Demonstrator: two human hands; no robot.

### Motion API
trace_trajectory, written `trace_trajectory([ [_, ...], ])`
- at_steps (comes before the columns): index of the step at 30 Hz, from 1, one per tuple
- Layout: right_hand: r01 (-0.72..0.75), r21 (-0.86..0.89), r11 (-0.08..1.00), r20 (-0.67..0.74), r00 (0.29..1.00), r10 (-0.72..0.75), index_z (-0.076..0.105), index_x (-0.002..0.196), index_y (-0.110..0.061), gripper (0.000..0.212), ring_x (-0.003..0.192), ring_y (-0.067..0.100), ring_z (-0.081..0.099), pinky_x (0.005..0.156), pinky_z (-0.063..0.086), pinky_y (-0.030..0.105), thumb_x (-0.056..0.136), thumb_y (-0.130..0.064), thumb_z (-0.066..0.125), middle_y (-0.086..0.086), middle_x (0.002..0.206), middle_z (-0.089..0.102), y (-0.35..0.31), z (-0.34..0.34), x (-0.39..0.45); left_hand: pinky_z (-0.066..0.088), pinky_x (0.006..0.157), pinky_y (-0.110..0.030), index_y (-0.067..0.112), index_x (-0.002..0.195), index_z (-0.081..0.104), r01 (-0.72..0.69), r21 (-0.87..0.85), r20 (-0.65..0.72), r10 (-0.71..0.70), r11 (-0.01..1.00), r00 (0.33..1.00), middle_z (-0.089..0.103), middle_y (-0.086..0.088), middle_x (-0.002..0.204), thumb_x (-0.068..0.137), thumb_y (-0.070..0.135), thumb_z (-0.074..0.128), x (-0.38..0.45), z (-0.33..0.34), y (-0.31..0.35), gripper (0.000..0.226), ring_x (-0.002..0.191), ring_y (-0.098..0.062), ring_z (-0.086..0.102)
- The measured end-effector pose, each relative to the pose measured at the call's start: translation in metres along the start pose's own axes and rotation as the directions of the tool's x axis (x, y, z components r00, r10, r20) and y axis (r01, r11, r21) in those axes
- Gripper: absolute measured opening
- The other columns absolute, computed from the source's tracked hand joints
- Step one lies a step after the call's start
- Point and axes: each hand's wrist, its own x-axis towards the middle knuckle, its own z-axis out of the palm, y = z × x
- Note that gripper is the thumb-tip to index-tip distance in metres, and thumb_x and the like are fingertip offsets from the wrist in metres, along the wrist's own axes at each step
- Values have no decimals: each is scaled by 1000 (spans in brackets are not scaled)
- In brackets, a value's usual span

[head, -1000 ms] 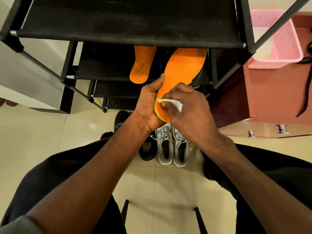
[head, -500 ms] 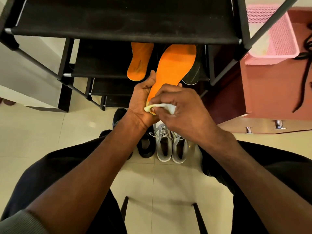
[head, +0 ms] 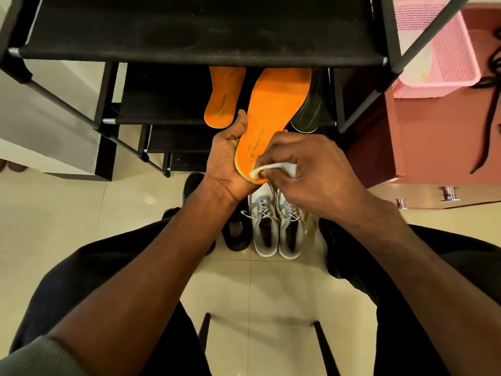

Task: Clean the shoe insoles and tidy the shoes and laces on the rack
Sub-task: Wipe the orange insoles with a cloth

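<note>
My left hand (head: 226, 158) grips an orange insole (head: 276, 104) by its heel, toe end pointing away under the black shoe rack (head: 189, 31). My right hand (head: 306, 161) pinches a small white cloth (head: 267, 168) pressed against the insole's heel, over printed lettering. A second orange insole (head: 223, 96) lies on a lower rack shelf to the left. A pair of grey-and-white laced sneakers (head: 276, 229) stands on the floor below my hands, with black shoes (head: 235, 234) beside them on the left.
A pink plastic basket (head: 444, 50) sits on a reddish cabinet (head: 433, 131) at the right, with a black lace (head: 488, 126) draped beside it. A dark shoe (head: 307, 112) stands on the rack shelf right of the held insole. Beige tiled floor (head: 67, 226) and black chair legs are below.
My right hand has slid the cloth down the insole towards its heel end. The left hand keeps its grip on the insole.
</note>
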Motion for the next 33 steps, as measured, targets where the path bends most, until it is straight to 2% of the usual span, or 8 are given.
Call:
trace_trajectory([
  [5, -133, 53, 990, -171, 975, 140, 82, 98, -23, 14, 87, 14, 69, 74, 57, 45, 87, -23, 73, -13, 96, 72, 10, -2, 12, 56, 98, -46, -1, 126, 60, 51, -35, 67, -48, 998, 997, 71, -20, 116, 110, 47, 31, -1, 10, -14, 58, 108, -33, 70],
  [9, -54, 121, 991, 9, 999, 54, 81, 96, -31, 14, 90, 8, 69, 78, 57, 42, 86, -30, 72, -20, 96, 71, -6, 7, 4, 61, 89, -43, 0, 124, 59, 31, -35, 86, -28, 999, 996, 72, -19, 111, 110, 49, 32, -3, 5, -8, 58, 102, -32, 72],
  [12, -120, -7, 993, -56, 991, 120, 81, 97, -34, 14, 91, 9, 69, 77, 58, 43, 86, -32, 72, -20, 98, 71, 7, -2, 6, 50, 107, -48, -1, 134, 55, 54, -26, 96, -52, 998, 994, 65, -20, 127, 110, 48, 32, -1, 5, -13, 60, 119, -34, 63],
  [14, -152, -20, 988, -103, 983, 149, 81, 95, -32, 17, 91, 11, 69, 76, 58, 43, 84, -29, 69, -18, 97, 72, 11, -6, 9, 48, 107, -48, -1, 134, 55, 54, -33, 92, -51, 998, 994, 64, -21, 128, 111, 47, 31, 1, 7, -15, 59, 120, -35, 62],
  [19, -85, 87, 993, 58, 995, 81, 81, 93, -33, 17, 88, 6, 69, 78, 58, 42, 82, -26, 71, -22, 94, 72, -1, 1, 6, 57, 98, -46, 0, 129, 59, 69, -68, 108, -62, 995, 992, 70, -20, 119, 110, 50, 30, -1, 3, -12, 60, 112, -34, 68],
  [24, -177, 65, 982, -186, 965, 187, 82, 93, -27, 16, 85, 12, 69, 72, 59, 44, 83, -23, 69, -14, 94, 72, 12, -5, 12, 52, 103, -44, 0, 127, 61, 91, -52, 123, -84, 995, 989, 69, -19, 119, 111, 47, 31, 1, 10, -16, 58, 115, -32, 65],
  [29, -38, 168, 985, 83, 996, 24, 82, 92, -32, 16, 90, 9, 71, 82, 58, 44, 83, -23, 72, -21, 94, 72, -14, 4, 8, 63, 77, -42, -6, 103, 67, 76, -85, 140, -64, 993, 988, 74, -21, 91, 110, 46, 32, -5, 5, -10, 64, 87, -32, 75],
  [33, -37, 144, 989, 107, 994, 22, 82, 92, -33, 16, 91, 9, 71, 84, 57, 46, 81, -28, 72, -20, 93, 73, -3, -7, 8, 56, 100, -48, -3, 132, 53, 51, -97, 102, -41, 994, 994, 68, -23, 120, 110, 50, 28, -1, 6, -7, 62, 113, -35, 66],
])
